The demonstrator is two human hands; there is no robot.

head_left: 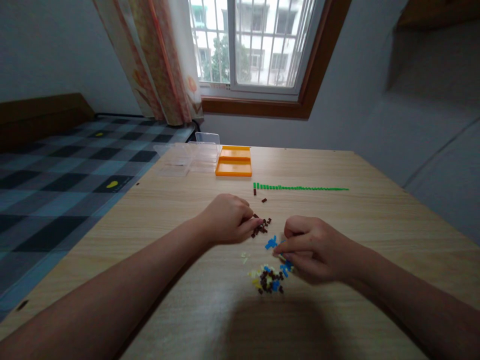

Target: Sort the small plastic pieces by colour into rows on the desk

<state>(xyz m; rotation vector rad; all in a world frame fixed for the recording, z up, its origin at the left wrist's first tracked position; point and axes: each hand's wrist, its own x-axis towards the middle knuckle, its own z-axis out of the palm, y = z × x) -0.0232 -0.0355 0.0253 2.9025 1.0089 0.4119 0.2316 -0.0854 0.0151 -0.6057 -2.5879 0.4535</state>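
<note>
My left hand (230, 220) is over a small heap of dark brown pieces (265, 225), its fingers curled and fingertips pressed together at the heap. Whether a piece is pinched there cannot be made out. My right hand (315, 247) has its fingers stretched down and apart, the tips among small blue pieces (271, 243). Just below, a mixed pile (268, 280) of brown, pale yellow and blue pieces lies on the table. Farther back runs a long row of small green pieces (285, 188), with one brown piece (255, 192) by its left end.
An orange two-compartment tray (233, 175) stands at the far edge of the wooden table (180, 310). Clear plastic boxes (176, 162) are left of it. A single brown piece (264, 200) lies behind the heap. A checked bed (67, 180) adjoins on the left.
</note>
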